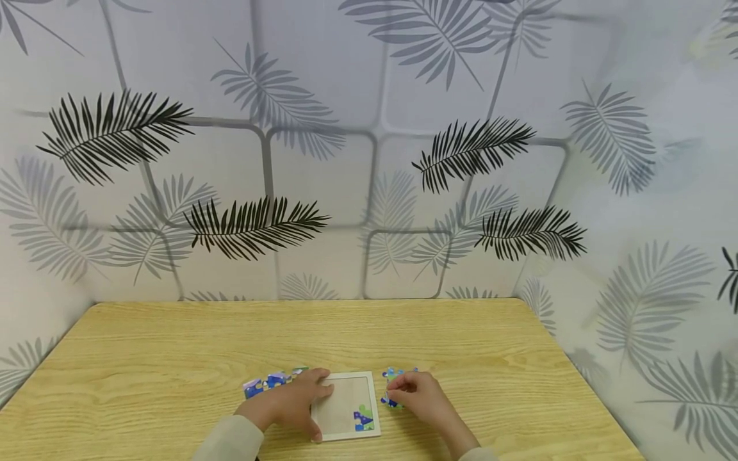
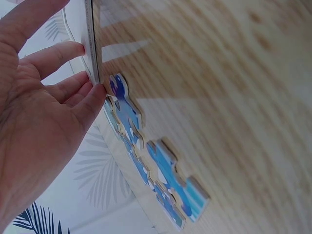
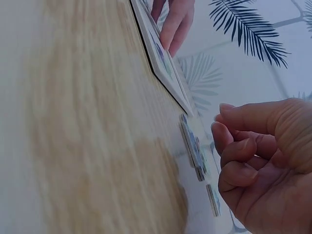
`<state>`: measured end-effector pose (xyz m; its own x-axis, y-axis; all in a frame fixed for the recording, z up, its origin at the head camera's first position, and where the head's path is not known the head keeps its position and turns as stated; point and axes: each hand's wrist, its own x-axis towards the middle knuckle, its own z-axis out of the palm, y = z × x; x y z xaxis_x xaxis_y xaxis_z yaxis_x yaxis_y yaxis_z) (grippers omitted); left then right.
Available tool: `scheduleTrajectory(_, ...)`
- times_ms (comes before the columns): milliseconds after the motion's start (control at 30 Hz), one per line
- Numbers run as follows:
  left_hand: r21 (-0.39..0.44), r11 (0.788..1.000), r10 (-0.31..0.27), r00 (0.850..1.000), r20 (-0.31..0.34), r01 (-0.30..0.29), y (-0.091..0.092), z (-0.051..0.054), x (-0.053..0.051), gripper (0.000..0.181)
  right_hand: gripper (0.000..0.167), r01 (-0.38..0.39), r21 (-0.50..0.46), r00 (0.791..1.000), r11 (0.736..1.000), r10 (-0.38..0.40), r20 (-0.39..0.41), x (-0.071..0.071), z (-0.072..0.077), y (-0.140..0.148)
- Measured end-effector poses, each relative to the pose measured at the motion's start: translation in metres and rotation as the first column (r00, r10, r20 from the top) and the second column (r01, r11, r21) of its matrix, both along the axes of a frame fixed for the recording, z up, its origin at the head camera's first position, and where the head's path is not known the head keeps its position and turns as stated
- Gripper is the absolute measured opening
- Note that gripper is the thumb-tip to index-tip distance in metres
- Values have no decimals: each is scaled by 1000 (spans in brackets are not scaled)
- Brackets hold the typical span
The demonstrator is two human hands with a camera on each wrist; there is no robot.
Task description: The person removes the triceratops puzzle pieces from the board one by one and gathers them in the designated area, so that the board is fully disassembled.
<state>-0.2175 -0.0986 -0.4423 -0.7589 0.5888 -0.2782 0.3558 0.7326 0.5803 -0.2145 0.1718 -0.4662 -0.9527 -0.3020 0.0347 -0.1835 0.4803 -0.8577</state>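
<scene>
A shallow, pale wooden puzzle frame (image 1: 375,390) lies on the table, with a few joined blue and green jigsaw pieces (image 1: 363,419) in its lower right corner. My left hand (image 1: 294,400) rests on the frame's left side, thumb and fingers spread; in the left wrist view its fingertips touch the frame's edge (image 2: 91,44). Right of the frame, my right hand (image 1: 421,396) hovers over loose jigsaw pieces (image 1: 393,371). In the right wrist view its fingers curl, thumb near index fingertip, with nothing visible between them. Below it are stacked pieces (image 3: 192,146).
More loose blue jigsaw pieces (image 1: 266,383) lie left of the frame, partly behind my left hand; the left wrist view shows them flat on the wood (image 2: 170,175). The wooden table (image 1: 173,339) ends at a leaf-patterned wall covering (image 1: 317,179).
</scene>
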Motion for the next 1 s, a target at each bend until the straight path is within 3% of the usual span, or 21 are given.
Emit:
scheduleTrajectory(133,2,1000,8,1000,5,-8,0,0,0,80,11,-29,9,999,1000,29,24,4,1,-8)
scheduleTrajectory(367,-2,1000,7,1000,-6,-7,0,0,1,80,10,-80,51,997,995,80,-4,11,-4,-20)
scheduleTrajectory(633,2,1000,17,1000,-3,-17,0,1,1,79,13,-110,38,994,993,109,25,14,-6,-31)
scheduleTrajectory(1000,-1,1000,9,1000,-25,-9,0,-2,0,79,14,-123,81,992,989,124,-6,14,-7,-36)
